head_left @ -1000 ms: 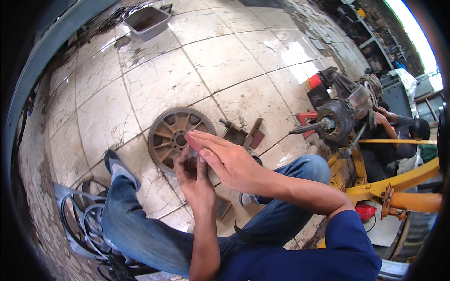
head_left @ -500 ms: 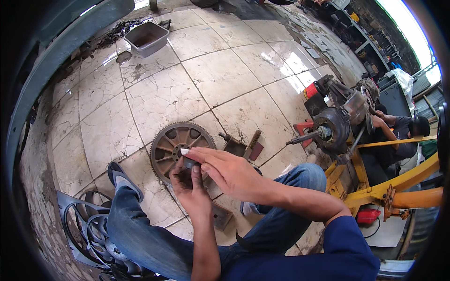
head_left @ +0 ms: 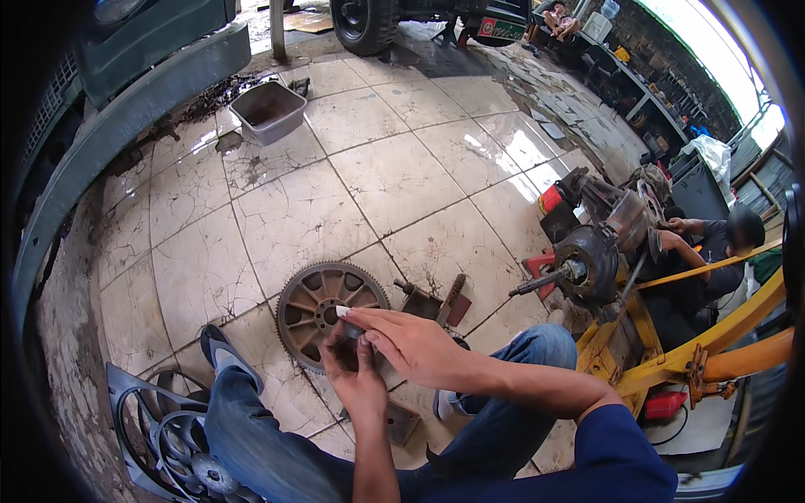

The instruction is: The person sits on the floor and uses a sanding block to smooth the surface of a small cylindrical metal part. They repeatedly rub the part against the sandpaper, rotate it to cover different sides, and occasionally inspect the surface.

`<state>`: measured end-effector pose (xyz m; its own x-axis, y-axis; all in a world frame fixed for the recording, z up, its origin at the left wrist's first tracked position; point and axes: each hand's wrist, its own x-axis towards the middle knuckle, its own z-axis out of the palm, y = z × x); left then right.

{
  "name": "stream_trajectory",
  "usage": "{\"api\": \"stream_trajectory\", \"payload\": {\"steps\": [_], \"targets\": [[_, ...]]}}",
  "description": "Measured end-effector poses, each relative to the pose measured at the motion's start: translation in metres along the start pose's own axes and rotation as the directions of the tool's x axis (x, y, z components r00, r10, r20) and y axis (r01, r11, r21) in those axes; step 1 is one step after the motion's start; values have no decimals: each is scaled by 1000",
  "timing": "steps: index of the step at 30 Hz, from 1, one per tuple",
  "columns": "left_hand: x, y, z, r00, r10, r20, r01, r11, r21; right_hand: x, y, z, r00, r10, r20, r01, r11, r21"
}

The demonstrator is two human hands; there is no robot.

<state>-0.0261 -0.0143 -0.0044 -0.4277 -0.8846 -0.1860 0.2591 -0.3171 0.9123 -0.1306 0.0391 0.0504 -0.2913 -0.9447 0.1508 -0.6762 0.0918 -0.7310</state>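
Note:
My left hand (head_left: 360, 387) comes up from below, its fingers and thumb closed around a small dark round metal part (head_left: 354, 330). From the right, my right hand (head_left: 423, 345) lies over that part, fingers long and pressed together, thumb bent beneath. A small white piece (head_left: 342, 311) shows at its fingertips; whether it is cloth or paper I cannot tell. The hands hide most of the round part. Just beyond them a toothed flywheel (head_left: 312, 287) lies flat on the tiles, its lower right side covered by my fingers.
Right of the flywheel lie a metal block (head_left: 419, 303) and a dark bar (head_left: 452, 299). A holed metal plate (head_left: 402, 423) is between my legs. A grey basin (head_left: 289, 126), a fan assembly (head_left: 159, 436), an axle assembly (head_left: 591, 264), a yellow frame (head_left: 713, 342) and a co-worker (head_left: 713, 251) surround me.
The view has tilted up, so the floor things sit lower in the picture and a vehicle wheel shows at the top. Both hands keep nearly the same hold on the round part.

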Motion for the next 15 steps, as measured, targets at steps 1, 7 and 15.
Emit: {"api": "stream_trajectory", "payload": {"steps": [1, 7, 15], "targets": [[-4, -2, 1, 999, 20, 28, -20, 1000, 15, 2, -1, -3, 1000, 17, 9, -17, 1000, 1], [4, -2, -3, 1000, -19, 5, 20, 993, -114, -1, -8, -3, 1000, 3, -6, -3, 1000, 4], [6, -5, -6, 998, 69, -3, -69, 998, -13, 1, -10, 1, 1000, 1, -19, -2, 999, -44]]}}
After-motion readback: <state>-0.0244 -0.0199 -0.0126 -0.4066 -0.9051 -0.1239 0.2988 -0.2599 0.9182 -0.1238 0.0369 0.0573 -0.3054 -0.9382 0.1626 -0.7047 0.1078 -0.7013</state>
